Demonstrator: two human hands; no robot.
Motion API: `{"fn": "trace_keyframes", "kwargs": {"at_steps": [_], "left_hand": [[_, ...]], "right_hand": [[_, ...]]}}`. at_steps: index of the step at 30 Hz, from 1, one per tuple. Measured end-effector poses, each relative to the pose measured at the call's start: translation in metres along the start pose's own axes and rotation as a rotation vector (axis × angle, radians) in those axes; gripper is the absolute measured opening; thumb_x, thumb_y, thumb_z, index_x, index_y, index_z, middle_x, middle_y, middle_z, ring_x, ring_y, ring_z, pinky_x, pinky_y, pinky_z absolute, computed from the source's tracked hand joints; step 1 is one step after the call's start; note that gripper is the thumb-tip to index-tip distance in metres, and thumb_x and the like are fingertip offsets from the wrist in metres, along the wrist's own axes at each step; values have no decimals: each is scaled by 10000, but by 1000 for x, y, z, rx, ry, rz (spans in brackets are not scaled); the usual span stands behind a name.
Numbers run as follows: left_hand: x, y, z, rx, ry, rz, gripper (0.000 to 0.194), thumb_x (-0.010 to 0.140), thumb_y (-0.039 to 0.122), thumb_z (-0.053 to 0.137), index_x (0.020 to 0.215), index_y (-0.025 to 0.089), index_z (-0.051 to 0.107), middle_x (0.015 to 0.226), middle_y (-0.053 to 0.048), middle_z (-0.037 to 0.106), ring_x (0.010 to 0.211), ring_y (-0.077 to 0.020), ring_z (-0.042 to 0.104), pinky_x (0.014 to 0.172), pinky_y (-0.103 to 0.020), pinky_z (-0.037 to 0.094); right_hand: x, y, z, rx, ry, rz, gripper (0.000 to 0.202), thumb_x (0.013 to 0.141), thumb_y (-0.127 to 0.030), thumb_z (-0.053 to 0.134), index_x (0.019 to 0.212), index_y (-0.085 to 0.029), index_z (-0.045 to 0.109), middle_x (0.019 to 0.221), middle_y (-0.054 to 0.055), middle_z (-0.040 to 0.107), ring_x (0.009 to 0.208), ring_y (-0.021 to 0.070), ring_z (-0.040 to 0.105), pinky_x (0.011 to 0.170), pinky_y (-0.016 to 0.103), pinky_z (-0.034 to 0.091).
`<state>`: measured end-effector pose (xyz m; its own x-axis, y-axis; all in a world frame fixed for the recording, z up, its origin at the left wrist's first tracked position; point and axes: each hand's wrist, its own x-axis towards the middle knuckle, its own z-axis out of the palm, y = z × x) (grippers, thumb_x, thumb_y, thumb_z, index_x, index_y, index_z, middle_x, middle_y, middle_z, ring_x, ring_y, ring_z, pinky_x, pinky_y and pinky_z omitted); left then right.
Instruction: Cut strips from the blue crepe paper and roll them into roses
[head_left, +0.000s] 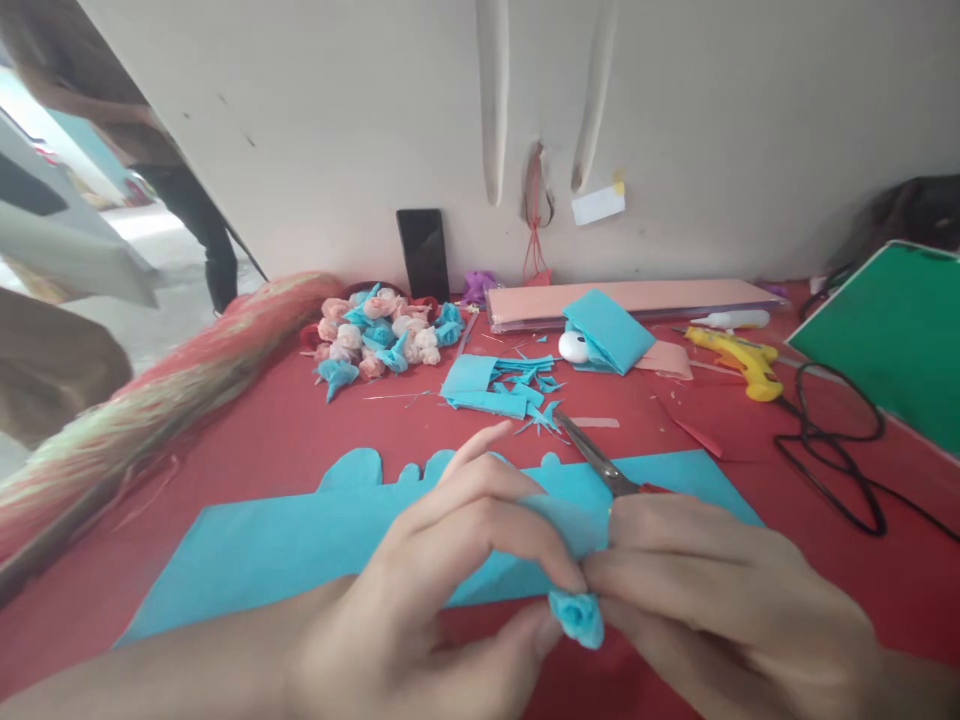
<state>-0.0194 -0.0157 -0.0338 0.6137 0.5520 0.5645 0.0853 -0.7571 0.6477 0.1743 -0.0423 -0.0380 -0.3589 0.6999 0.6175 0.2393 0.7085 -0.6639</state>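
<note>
Left hand (pixel 450 580): thumb and index clamped on blue crepe-paper rose (pixel 577 618), held low between both hands, petals outward, likely to keep the folds from loosening. Right hand (pixel 720 590): fingers closed on its base, seemingly steadying it; exact contact partly hidden. Scissors (pixel 598 458) just beyond, within easy reach. Paper roses (pixel 375 335) heaped at back of counter (pixel 255 430), clear of the working space
</note>
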Motion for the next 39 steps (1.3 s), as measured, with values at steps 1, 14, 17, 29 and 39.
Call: {"fn": "trace_keyframes", "kwargs": {"at_steps": [1, 14, 17, 29, 39], "left_hand": [[0, 0, -2, -17, 0, 1, 197, 812, 87, 563, 951, 225, 539, 861, 2, 636, 764, -141, 593, 967, -350, 464], [2, -5, -10, 48, 140, -34, 375, 838, 70, 586, 1139, 273, 493, 916, 42, 641, 784, -109, 606, 845, -274, 500], [2, -3, -10, 80, 123, -77, 270, 823, 86, 607, 1032, 243, 540, 834, 59, 644, 746, -100, 615, 813, -276, 492], [4, -5, -9, 16, 109, -41, 227, 799, 24, 608, 918, 201, 687, 757, 17, 666, 675, -113, 607, 786, -307, 492], [12, -11, -6, 38, 190, -144, 135, 744, 59, 655, 735, 186, 700, 660, 16, 695, 634, -131, 589, 721, -315, 459]], "right_hand": [[2, 0, 1, 39, 33, 21, 247, 853, -129, 596, 990, -292, 722, 661, 13, 676, 552, 134, 627, 528, 212, 525], [-4, 26, 15, 441, -5, 245, 173, 875, -337, 607, 953, -429, 731, 981, 20, 589, 724, 131, 582, 651, 267, 543], [-6, 26, 16, 397, 4, 241, 222, 879, -290, 607, 992, -449, 712, 942, 17, 616, 771, 140, 616, 655, 244, 549], [-2, 19, 14, 317, 38, 231, 278, 863, -215, 626, 1004, -439, 711, 778, -12, 624, 653, 109, 580, 527, 201, 478], [1, 10, 16, 267, 101, 322, 251, 793, -125, 662, 846, -347, 766, 636, -31, 593, 537, 77, 510, 428, 182, 371]]}}
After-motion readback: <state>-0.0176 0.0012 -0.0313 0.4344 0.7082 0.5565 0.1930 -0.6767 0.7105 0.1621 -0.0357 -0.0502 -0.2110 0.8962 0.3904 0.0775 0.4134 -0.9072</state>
